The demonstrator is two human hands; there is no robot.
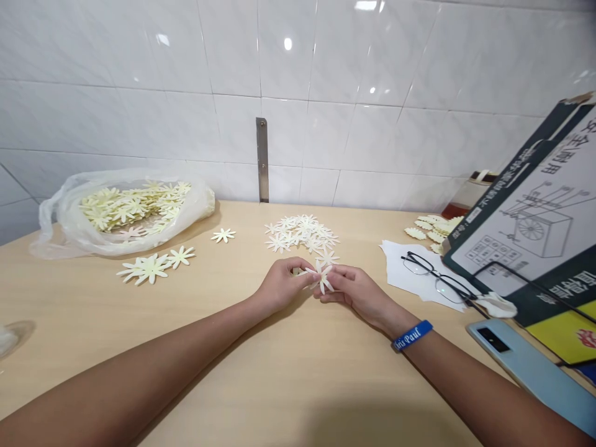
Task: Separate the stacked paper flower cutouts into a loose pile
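Observation:
Between my two hands, just above the table, is a pale flower-shaped cutout [321, 277] with narrow petals. My left hand [285, 284] pinches its left side with thumb and fingers. From the right, my right hand [356, 288] grips the same flower, a blue wristband [412, 336] on that wrist. Right behind the hands lies a loose pile of white flower cutouts [302, 233]. To the left, a few cream flower cutouts [153, 268] overlap on the table, and a single one [223, 235] lies apart. Part of the held flower is hidden by my fingers.
An open plastic bag [205, 202] full of flower cutouts stands at back left. On the right are black-framed glasses [437, 276] on white paper [393, 261], oval scalloped cutouts [415, 233], a leaning printed box [526, 230] and a light-blue phone [535, 372]. A tiled wall [162, 124] bounds the table.

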